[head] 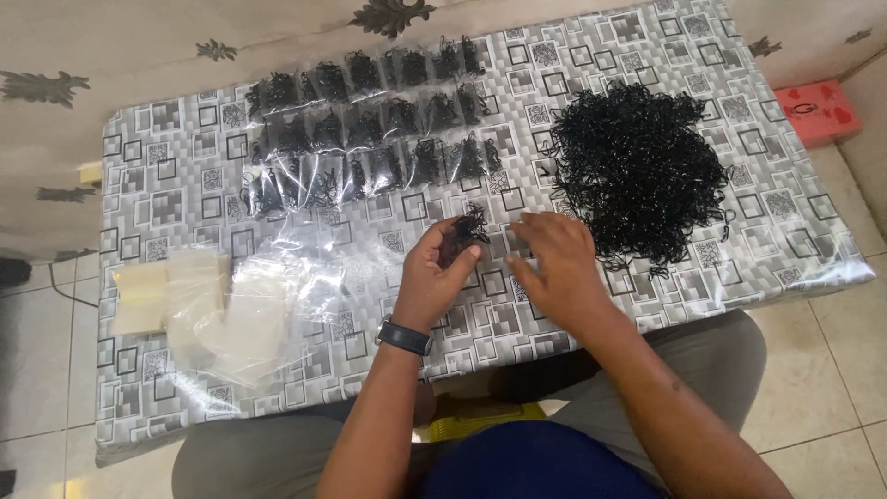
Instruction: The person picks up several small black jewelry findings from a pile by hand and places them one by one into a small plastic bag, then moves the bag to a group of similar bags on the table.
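Observation:
My left hand (432,275), with a dark watch on its wrist, is closed around a small bunch of black rubber bands (469,227) just above the table. My right hand (552,261) hovers beside it, fingers spread and pointing left toward the bunch, palm down over the tabletop. A large loose heap of black rubber bands (637,168) lies to the right of both hands. Rows of small clear bags filled with black bands (370,139) lie at the far side of the table.
A low table with a grey square-patterned cover (185,176) stands on a tiled floor. A stack of empty clear bags (212,310) lies at the front left. A red box (818,111) sits on the floor at right. A curtain hangs behind.

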